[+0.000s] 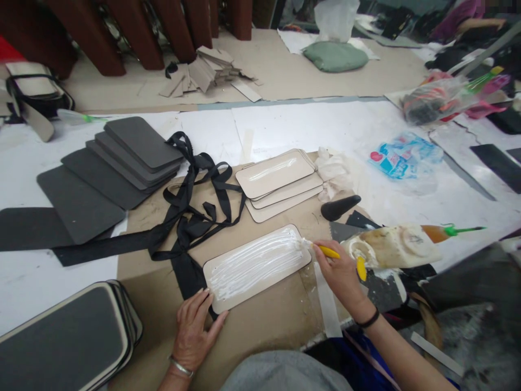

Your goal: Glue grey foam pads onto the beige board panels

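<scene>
A beige rounded panel (pixel 256 269) lies on brown board, its upper face streaked with white glue. My right hand (pixel 340 274) is closed round a yellow-handled brush (pixel 328 251), whose white-coated bristles touch the panel's right end. At the panel's lower left corner rests my left hand (pixel 197 323), thumb and fingers apart, fingertips at the edge. Black ribbon (pixel 189 233) lies tangled behind and left of the panel, one end running down beside it. Beyond the panel is a stack of beige panels (pixel 277 176), the top one with a white streak.
Dark grey panels (pixel 81 201) fan out at the left, with a stack of edged panels (pixel 65 336) at the lower left. To the right are a glue-smeared container (pixel 391 247), a black cone-like object (pixel 341 207) and a plastic bag (pixel 407 157). A person's arm (pixel 480 24) shows far back.
</scene>
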Action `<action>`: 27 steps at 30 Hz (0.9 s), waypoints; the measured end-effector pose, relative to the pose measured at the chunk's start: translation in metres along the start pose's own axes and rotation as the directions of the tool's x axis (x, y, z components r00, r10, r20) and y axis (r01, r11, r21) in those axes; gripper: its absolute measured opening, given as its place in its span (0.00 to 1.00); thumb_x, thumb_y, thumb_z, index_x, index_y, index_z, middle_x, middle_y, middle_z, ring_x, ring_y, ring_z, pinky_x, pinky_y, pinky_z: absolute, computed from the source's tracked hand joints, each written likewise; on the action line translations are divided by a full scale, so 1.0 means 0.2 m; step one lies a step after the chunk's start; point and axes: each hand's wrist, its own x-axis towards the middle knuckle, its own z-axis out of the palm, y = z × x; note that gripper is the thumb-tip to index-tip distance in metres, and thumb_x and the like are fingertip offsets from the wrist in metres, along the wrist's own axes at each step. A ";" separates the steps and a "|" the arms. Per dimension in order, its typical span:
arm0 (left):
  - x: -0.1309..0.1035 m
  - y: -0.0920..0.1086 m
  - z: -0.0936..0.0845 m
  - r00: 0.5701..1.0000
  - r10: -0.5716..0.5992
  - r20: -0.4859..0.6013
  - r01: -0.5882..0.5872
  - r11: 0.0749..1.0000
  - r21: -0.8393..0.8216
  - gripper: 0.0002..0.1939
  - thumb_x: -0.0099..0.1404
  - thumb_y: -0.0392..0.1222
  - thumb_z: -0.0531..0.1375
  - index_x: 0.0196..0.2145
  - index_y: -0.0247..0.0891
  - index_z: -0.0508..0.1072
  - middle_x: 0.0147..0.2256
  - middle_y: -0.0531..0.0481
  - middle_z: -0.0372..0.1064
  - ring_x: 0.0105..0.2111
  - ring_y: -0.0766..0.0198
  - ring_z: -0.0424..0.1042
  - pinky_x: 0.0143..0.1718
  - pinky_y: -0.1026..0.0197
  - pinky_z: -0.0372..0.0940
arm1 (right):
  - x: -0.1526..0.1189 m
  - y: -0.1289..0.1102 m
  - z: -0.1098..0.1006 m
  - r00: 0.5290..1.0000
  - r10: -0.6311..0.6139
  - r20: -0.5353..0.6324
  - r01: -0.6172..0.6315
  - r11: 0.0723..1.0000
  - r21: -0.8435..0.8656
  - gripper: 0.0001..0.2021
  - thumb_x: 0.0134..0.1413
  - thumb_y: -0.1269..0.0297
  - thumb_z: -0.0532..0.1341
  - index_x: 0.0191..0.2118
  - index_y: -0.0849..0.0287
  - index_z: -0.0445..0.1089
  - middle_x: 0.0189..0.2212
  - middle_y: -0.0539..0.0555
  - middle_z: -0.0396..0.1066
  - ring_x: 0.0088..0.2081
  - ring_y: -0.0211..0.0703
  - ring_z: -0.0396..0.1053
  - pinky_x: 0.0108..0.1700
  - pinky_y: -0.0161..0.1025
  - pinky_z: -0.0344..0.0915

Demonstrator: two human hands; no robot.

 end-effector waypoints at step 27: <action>1.23 0.05 0.56 0.982 -0.124 0.141 0.132 0.990 -0.046 0.16 0.56 0.39 0.58 0.44 0.40 0.68 0.46 0.44 0.69 0.48 0.48 0.64 0.49 0.42 0.55 | 1.08 0.04 0.46 0.948 0.262 0.183 -0.312 0.882 0.353 0.18 0.44 0.49 0.57 0.30 0.62 0.70 0.18 0.51 0.68 0.22 0.43 0.67 0.24 0.38 0.62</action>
